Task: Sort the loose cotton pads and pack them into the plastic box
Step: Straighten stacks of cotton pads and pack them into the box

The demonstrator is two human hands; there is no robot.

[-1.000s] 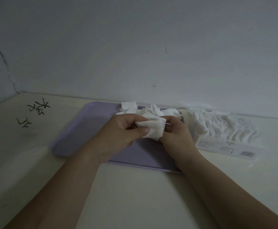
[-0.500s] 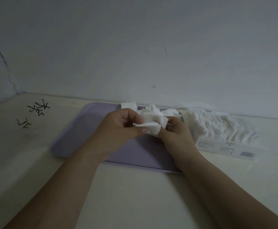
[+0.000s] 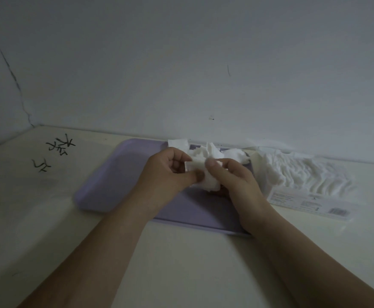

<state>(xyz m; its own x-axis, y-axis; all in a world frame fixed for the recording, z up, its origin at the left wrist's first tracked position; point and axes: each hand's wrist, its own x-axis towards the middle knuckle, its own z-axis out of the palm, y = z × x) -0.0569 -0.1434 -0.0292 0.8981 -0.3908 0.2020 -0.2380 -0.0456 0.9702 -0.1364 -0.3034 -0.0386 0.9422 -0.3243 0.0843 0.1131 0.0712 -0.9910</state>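
Observation:
A small bunch of white cotton pads (image 3: 200, 174) is held above the lilac tray (image 3: 115, 181) between both hands. My left hand (image 3: 170, 174) grips the bunch from the left, thumb on its front. My right hand (image 3: 232, 181) holds it from the right, thumb pressed on top. More loose pads (image 3: 217, 152) lie heaped at the tray's far edge. The clear plastic box (image 3: 303, 185), with a row of stacked pads inside and a printed label on its front, sits to the right of the tray.
The cream tabletop (image 3: 181, 263) meets a white wall close behind the tray. Black handwritten marks (image 3: 55, 150) are on the table at the left. A left wall with a crack closes in the corner.
The pads have been gathered into a tighter bunch between the hands. My right thumb has come up on top of it, and the hands moved slightly lower and closer together.

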